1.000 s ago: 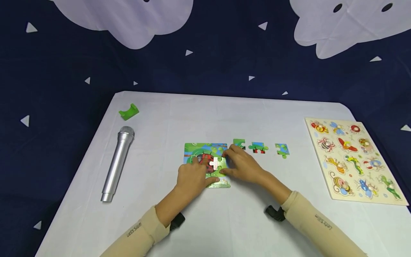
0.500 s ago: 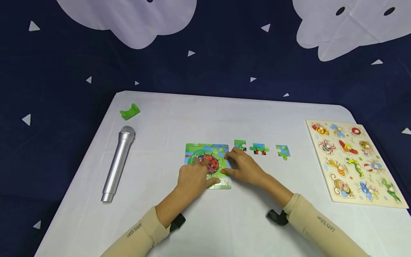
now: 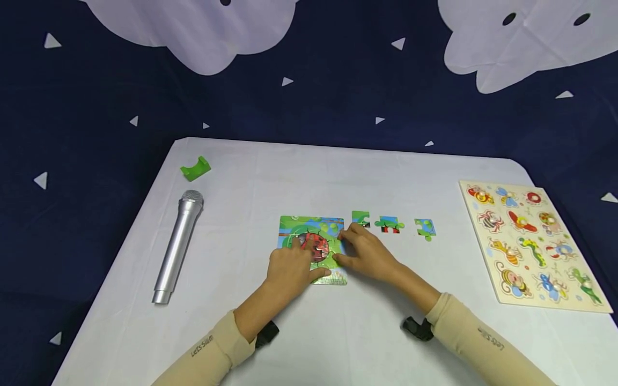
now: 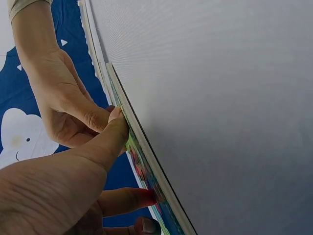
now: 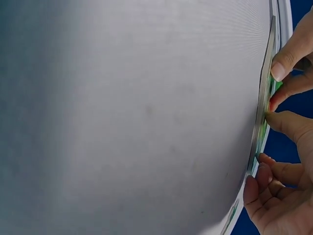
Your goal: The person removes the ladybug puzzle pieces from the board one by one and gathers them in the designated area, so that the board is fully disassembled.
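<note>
A ladybug jigsaw puzzle (image 3: 316, 222) lies flat on the table, its picture largely fitted together. My left hand (image 3: 289, 269) rests on it, fingertips on the ladybug and thumb by the near edge. At the right edge my right hand (image 3: 366, 253) holds a puzzle piece (image 3: 335, 247) between thumb and forefinger. In the left wrist view the left thumb (image 4: 115, 127) touches the puzzle's edge. The right wrist view catches the right hand (image 5: 286, 181) low at the puzzle's rim. Fingers cover part of the picture.
Loose puzzle pieces lie beyond the right hand: a green one (image 3: 359, 217), a red-and-blue one (image 3: 389, 224) and a blue-green one (image 3: 426, 228). A wooden insect peg board (image 3: 533, 246) lies at right. At left are a silver microphone (image 3: 177, 249) and a green curved block (image 3: 196, 169).
The white glare on the piece by the right fingers has shrunk to a small patch, and the ladybug picture there shows. Both hands stay nearly in place.
</note>
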### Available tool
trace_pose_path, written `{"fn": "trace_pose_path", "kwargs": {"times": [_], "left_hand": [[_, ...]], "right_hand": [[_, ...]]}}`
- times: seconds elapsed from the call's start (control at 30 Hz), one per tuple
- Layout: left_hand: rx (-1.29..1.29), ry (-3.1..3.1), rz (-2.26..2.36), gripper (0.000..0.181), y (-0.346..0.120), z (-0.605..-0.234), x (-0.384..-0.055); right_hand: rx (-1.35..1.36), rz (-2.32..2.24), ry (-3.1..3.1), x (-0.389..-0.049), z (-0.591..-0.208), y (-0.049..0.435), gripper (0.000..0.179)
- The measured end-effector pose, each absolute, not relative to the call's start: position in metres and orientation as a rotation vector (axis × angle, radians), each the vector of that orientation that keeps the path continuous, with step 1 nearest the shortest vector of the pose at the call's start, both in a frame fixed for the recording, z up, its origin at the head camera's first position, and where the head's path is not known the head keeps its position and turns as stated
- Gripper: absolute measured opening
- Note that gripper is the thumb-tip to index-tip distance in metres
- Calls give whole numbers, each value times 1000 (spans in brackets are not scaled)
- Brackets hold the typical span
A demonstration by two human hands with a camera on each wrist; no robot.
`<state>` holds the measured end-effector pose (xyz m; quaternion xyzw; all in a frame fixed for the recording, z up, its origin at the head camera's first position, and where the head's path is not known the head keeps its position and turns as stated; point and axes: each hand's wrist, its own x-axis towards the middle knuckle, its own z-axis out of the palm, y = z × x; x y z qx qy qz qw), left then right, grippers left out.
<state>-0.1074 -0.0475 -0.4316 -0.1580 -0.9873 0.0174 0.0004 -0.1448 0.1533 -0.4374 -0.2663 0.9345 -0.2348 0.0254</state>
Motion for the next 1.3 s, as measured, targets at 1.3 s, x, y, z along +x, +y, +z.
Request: {"fn": "trace_pose_path", "kwargs": {"times": [1.3], "left_hand": [[-533,-3045,-3,83,-51,-434,-107]], "right_hand": [[-886,-728,2891,-151,-436,158,37]]}}
